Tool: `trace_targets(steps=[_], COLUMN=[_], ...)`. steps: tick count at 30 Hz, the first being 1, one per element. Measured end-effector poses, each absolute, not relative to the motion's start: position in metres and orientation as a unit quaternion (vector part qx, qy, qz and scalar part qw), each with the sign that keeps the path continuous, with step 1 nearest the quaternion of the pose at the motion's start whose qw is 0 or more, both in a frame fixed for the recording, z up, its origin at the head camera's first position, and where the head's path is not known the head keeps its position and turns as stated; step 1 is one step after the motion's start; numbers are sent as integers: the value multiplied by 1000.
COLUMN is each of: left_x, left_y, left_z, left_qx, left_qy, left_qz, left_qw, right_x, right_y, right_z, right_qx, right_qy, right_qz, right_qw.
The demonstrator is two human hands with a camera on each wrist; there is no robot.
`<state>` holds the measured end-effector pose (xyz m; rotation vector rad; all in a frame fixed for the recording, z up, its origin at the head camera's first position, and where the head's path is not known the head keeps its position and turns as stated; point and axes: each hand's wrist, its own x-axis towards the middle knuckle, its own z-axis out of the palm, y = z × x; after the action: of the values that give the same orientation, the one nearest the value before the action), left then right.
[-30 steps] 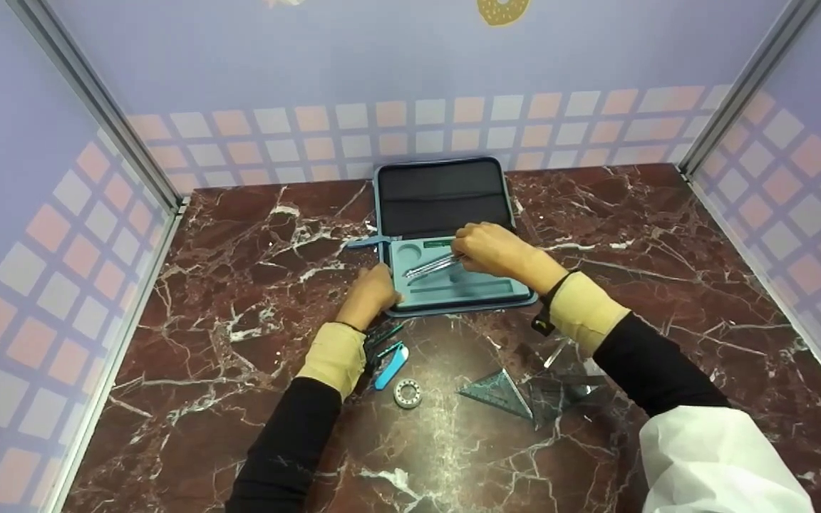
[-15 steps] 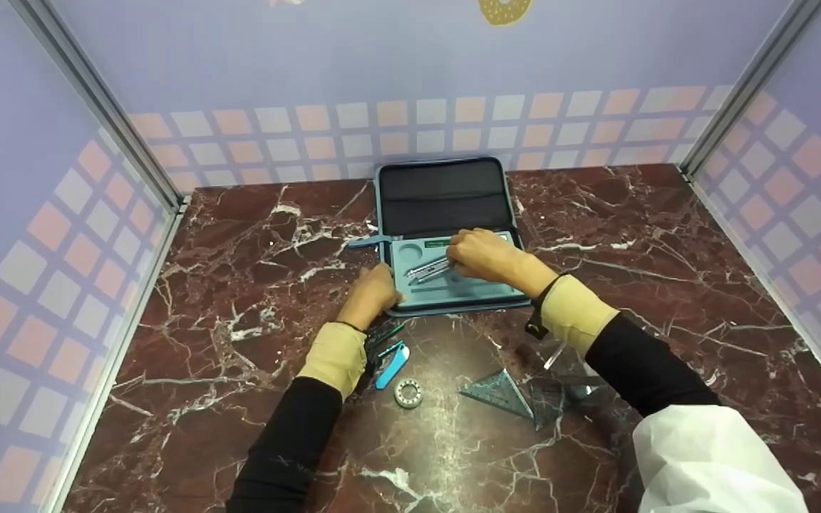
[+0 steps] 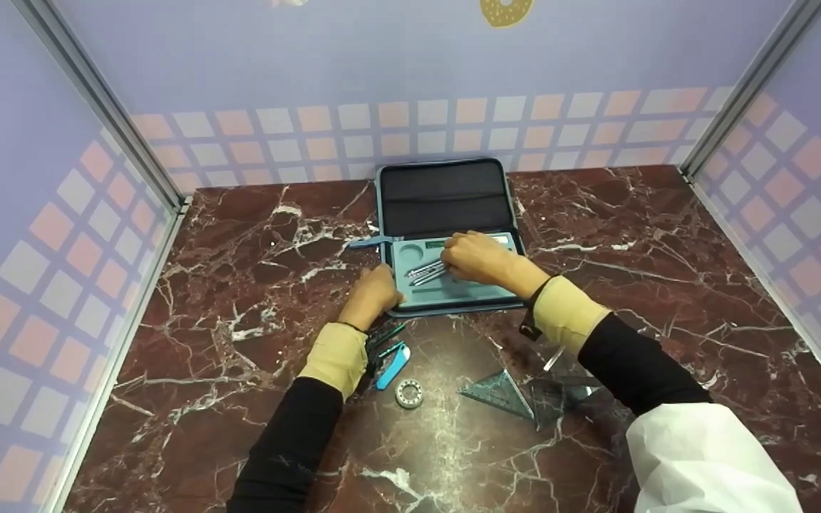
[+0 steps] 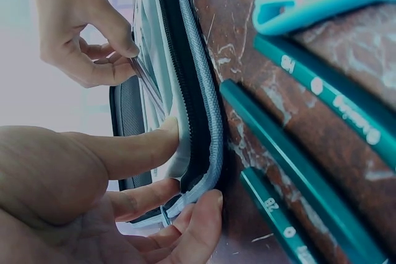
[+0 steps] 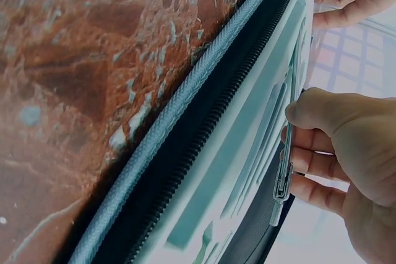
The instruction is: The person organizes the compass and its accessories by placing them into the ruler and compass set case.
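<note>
A light-blue zip case (image 3: 446, 196) lies unfolded near the back wall, its moulded tray (image 3: 421, 296) facing up. My left hand (image 3: 373, 288) grips the tray's left edge; in the left wrist view its thumb presses on top and the fingers curl beneath the rim. Over the tray, my right hand (image 3: 480, 258) pinches a metal drawing compass (image 3: 425, 272) between thumb and fingers. The compass (image 5: 283, 183) lies slanted, low along the tray, its hinged end near the fingertips. Whether it touches the tray bottom is hard to tell. A green item (image 3: 436, 244) sits in the tray's upper slot.
Green pencils (image 4: 297, 165) and a blue-handled tool (image 3: 393, 368) lie beside the left wrist. Closer to the front are a grey ring-shaped piece (image 3: 408, 393), a transparent set square (image 3: 499, 395) and another clear piece (image 3: 551, 400) partly under the right arm. Walls enclose the table.
My right hand has shifted slightly left and down with the compass, which now lies lower over the tray. The left hand stays in place on the case edge.
</note>
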<state>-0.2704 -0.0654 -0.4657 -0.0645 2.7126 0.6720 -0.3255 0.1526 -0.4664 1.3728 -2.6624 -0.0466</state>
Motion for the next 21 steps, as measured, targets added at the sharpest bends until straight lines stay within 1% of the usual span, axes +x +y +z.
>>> trace_targets(steps=[10, 21], left_x=[-270, -269], left_y=[-65, -66], left_z=[-467, -464], left_qx=[-27, -25], left_qy=[957, 957], left_qz=[233, 237], left_qw=[173, 168], right_x=[-326, -326], right_y=[151, 151], right_z=[-473, -478], right_qx=[452, 466], right_qy=[-890, -881], right_qz=[-5, 3], right_qw=[62, 86])
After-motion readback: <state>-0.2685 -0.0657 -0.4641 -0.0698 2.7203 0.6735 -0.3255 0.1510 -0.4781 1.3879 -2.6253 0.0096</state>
